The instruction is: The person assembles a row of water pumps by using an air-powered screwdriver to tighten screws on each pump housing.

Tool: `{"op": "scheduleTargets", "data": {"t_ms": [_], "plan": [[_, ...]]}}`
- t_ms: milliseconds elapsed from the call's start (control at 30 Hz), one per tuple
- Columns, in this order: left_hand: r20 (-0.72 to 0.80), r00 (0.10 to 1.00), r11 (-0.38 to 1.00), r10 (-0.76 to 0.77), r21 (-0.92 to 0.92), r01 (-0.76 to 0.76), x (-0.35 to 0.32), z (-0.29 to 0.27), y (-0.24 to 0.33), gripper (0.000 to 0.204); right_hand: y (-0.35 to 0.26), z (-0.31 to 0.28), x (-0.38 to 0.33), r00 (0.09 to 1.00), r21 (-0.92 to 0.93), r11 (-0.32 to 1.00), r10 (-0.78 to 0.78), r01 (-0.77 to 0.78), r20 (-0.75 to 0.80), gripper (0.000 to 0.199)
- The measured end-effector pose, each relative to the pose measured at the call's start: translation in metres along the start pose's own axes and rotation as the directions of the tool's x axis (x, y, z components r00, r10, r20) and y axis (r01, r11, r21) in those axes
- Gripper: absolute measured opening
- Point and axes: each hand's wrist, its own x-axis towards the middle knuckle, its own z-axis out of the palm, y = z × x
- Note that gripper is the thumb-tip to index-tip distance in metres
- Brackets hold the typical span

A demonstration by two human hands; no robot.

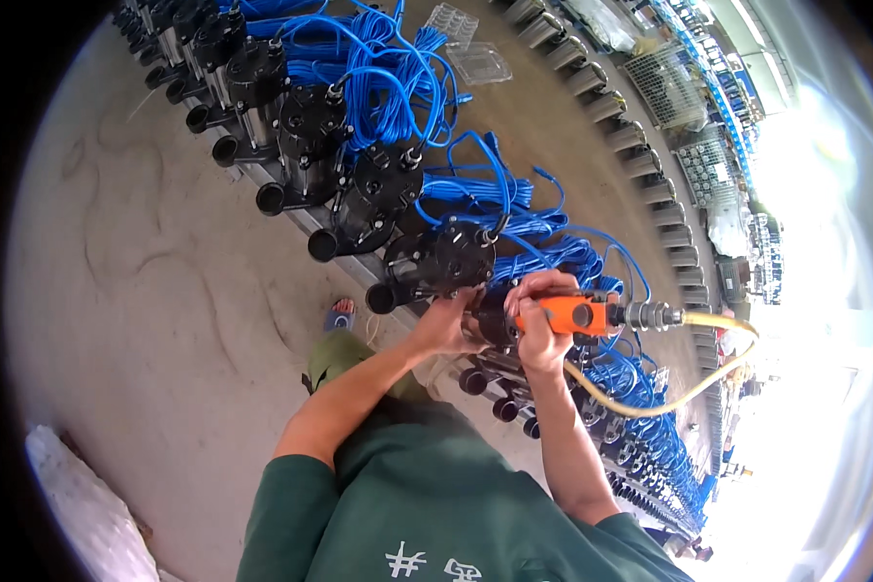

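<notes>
Tool (598, 322), one, occupies right hand (541, 335); left hand (444, 326) touches one pump (492, 314).

The right hand (541, 335) gripped a tool (559, 315). Right of the grip curved a hose (751, 341); left, the left hand (443, 325) touched a pump (495, 315).

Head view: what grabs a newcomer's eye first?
The orange tool in the right hand, right of centre, with its yellow hose looping out on the right. Next, the bundled blue cables beside the black units lined up from upper left to lower right.
</notes>
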Motion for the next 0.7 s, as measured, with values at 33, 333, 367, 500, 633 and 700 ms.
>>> {"op": "scheduleTargets", "data": {"t_ms": [33,333,367,500,633,700], "plan": [[0.019,0.999,1.0,-0.026,-0.012,0.026,-0.001,0.0,-0.002,0.113,0.002,0.003,0.003,1.0,0.009,1.0,0.004,-0.004,-0.012,0.023],[-0.036,0.997,0.998,0.061,0.024,-0.06,-0.002,-0.002,-0.004,0.107,-0.059,-0.013,-0.033,0.982,0.078,0.996,0.056,-0.042,-0.181,0.036],[-0.058,0.994,0.995,0.095,0.044,-0.093,-0.002,-0.001,-0.005,0.106,-0.056,-0.022,-0.042,0.983,0.003,0.997,0.072,-0.072,-0.168,0.035],[-0.079,0.983,0.985,0.165,0.06,-0.161,0.001,0.002,0.001,0.107,-0.022,-0.043,-0.057,0.99,-0.06,0.997,-0.047,0.039,-0.134,0.026],[-0.064,0.996,0.997,0.063,0.058,-0.06,-0.003,0.003,0.004,0.111,-0.01,-0.046,-0.06,0.984,0.06,0.997,0.049,-0.04,-0.173,0.021],[-0.065,0.995,0.995,0.077,0.067,-0.073,0.0,0.009,0.008,0.108,0.019,-0.05,-0.074,0.964,-0.075,0.992,0.078,-0.1,-0.253,0.024]]}}
